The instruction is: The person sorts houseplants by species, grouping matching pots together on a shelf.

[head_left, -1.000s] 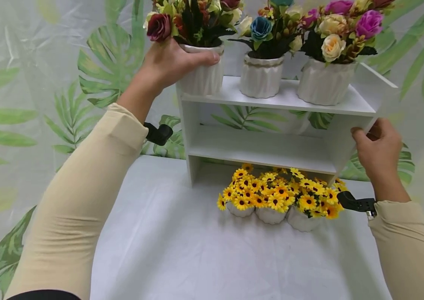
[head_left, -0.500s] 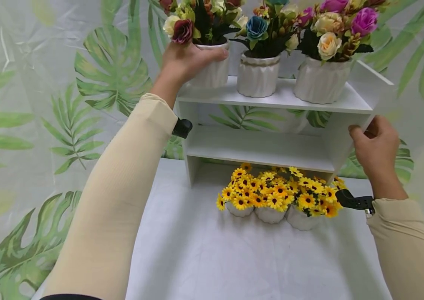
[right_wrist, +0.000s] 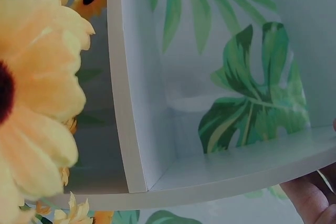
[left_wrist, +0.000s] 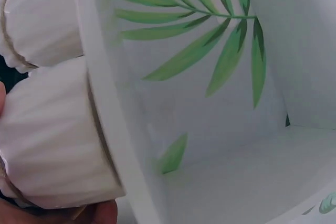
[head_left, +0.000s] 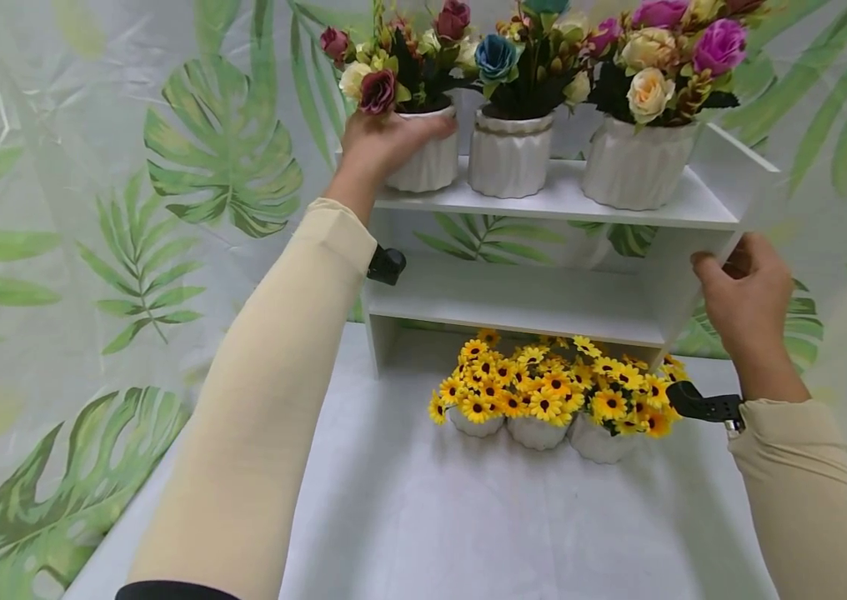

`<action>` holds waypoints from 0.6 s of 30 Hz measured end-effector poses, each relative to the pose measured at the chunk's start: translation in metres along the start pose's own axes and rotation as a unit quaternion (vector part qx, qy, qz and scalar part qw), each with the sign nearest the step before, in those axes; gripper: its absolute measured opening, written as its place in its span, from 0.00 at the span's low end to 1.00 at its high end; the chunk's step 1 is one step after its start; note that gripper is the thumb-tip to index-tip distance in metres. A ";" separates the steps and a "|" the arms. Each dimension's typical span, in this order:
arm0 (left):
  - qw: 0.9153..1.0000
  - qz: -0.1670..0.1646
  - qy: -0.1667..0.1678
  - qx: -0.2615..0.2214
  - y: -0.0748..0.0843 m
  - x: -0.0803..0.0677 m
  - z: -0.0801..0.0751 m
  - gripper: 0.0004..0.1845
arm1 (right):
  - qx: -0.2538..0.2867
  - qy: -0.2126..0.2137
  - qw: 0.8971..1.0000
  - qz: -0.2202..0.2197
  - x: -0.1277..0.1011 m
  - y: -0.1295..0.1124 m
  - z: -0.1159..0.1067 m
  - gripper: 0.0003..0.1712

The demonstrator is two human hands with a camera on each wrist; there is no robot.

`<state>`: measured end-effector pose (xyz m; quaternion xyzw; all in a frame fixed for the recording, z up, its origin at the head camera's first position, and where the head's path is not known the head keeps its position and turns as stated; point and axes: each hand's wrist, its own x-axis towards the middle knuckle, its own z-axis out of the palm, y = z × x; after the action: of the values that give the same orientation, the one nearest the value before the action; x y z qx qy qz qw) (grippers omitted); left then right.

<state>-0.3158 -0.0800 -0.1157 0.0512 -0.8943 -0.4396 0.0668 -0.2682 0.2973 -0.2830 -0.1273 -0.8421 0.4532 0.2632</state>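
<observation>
My left hand grips a white flowerpot of dark red and cream artificial roses from its left side, thumb across the front. This pot is at the left end of the white shelf unit's top board; in the left wrist view its base is right at the board's edge. To its right stand a white pot with a teal rose and a wider pot with magenta and peach roses. My right hand holds the unit's right side panel by its front edge, fingers partly hidden behind it.
Three small white pots of yellow daisy-like flowers stand on the white tabletop, before the unit's lower opening. A middle board spans the unit. Leaf-patterned sheeting hangs behind.
My left hand has moved right with the rose pot, bringing it closer to the teal-rose pot. My right hand keeps its hold on the side panel. The head view has shifted slightly.
</observation>
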 end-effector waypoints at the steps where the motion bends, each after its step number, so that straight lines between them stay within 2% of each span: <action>1: 1.000 -0.003 0.002 0.002 -0.001 0.001 0.001 0.52 | 0.000 0.000 1.000 0.001 0.000 0.000 0.000 0.27; 3: 1.000 -0.007 0.005 0.012 -0.003 0.002 0.003 0.52 | 0.000 0.001 1.000 0.002 0.000 0.000 0.000 0.27; 6: 1.000 -0.020 0.007 -0.001 -0.005 0.005 0.006 0.51 | 0.002 0.001 1.000 0.001 0.000 0.000 0.001 0.27; 9: 0.999 -0.030 0.008 -0.038 -0.009 0.007 0.009 0.46 | 0.004 -0.001 1.000 0.001 -0.001 -0.001 0.002 0.27; 14: 0.994 0.014 0.019 -0.107 -0.019 0.012 0.015 0.43 | 0.004 -0.001 1.000 0.004 -0.001 0.000 0.001 0.27; 18: 0.988 0.048 0.015 -0.142 -0.025 0.014 0.019 0.46 | 0.007 0.001 1.000 -0.001 0.000 0.001 0.000 0.27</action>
<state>-0.3323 -0.0830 -0.1458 0.0045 -0.8228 -0.5579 0.1084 -0.2686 0.2983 -0.2841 -0.1252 -0.8388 0.4584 0.2656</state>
